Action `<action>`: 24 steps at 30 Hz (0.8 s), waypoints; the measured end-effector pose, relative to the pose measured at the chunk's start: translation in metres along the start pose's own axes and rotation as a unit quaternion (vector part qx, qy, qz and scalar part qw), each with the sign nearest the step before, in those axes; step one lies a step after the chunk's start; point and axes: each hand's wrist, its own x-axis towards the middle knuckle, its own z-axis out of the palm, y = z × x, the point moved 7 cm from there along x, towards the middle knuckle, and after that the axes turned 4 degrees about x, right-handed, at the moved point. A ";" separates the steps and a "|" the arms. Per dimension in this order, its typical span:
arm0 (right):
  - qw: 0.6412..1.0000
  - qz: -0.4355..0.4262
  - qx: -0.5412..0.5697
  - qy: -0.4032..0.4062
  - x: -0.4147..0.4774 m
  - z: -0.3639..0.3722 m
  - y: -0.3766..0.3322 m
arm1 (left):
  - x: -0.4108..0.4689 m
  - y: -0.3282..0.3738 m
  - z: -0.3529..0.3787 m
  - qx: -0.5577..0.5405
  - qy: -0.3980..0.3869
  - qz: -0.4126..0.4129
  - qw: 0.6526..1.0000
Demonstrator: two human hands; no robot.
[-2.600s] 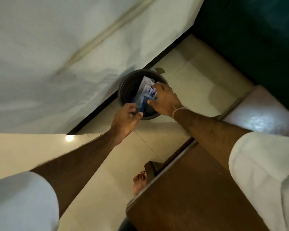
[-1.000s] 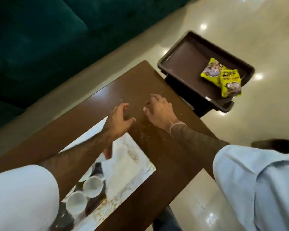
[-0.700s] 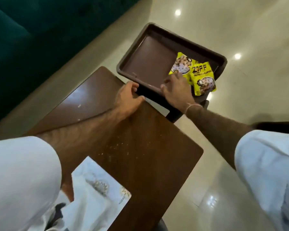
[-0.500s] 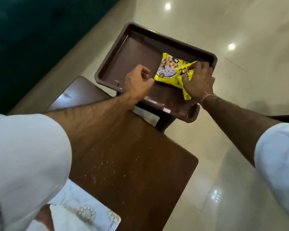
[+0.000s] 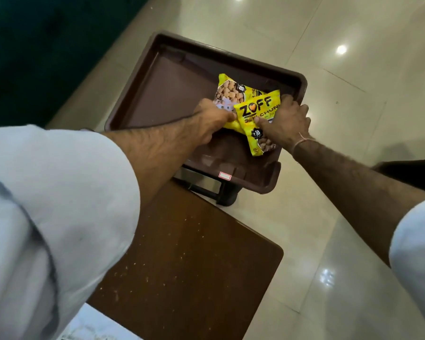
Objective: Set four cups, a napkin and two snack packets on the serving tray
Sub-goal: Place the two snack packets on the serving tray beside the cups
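Note:
A dark brown serving tray [image 5: 162,87] rests on a small dark stand beyond the wooden table. Two yellow snack packets lie in its right half. My left hand [image 5: 212,119] pinches the lower left corner of the far packet [image 5: 231,90], which shows pale chunks. My right hand [image 5: 288,123] grips the near packet [image 5: 255,114], printed "ZOFF", with the thumb on its face and fingers over its right edge. The near packet overlaps the far one. No cups or napkin are in view.
The brown wooden table [image 5: 194,253], dotted with crumbs, fills the lower middle. A patterned white mat [image 5: 93,325] peeks out at its bottom edge. Glossy cream floor tiles [image 5: 341,106] surround the tray. A dark green sofa [image 5: 35,45] is at the upper left.
I turned from a bin to the table, then reached to the tray. Both hands moved onto the packets and closed on them; the packets have shifted and now overlap.

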 end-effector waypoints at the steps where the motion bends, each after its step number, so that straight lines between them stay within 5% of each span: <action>1: 1.000 0.001 -0.004 -0.001 0.001 0.001 0.001 | 0.000 -0.001 0.001 -0.008 -0.013 -0.012 1.000; 5: 1.000 0.012 0.008 -0.012 0.002 0.000 0.008 | -0.005 0.003 0.002 -0.040 -0.028 -0.033 0.998; 8: 0.989 0.031 0.141 -0.034 0.000 -0.001 0.017 | -0.014 0.006 -0.001 -0.092 -0.038 -0.041 0.994; 14: 0.897 0.030 0.423 -0.121 -0.023 -0.013 0.001 | -0.050 -0.010 -0.043 -0.223 -0.031 -0.057 0.973; 24: 0.780 -0.004 0.564 -0.270 -0.136 -0.007 -0.122 | -0.192 -0.090 -0.201 -0.423 -0.005 0.001 0.906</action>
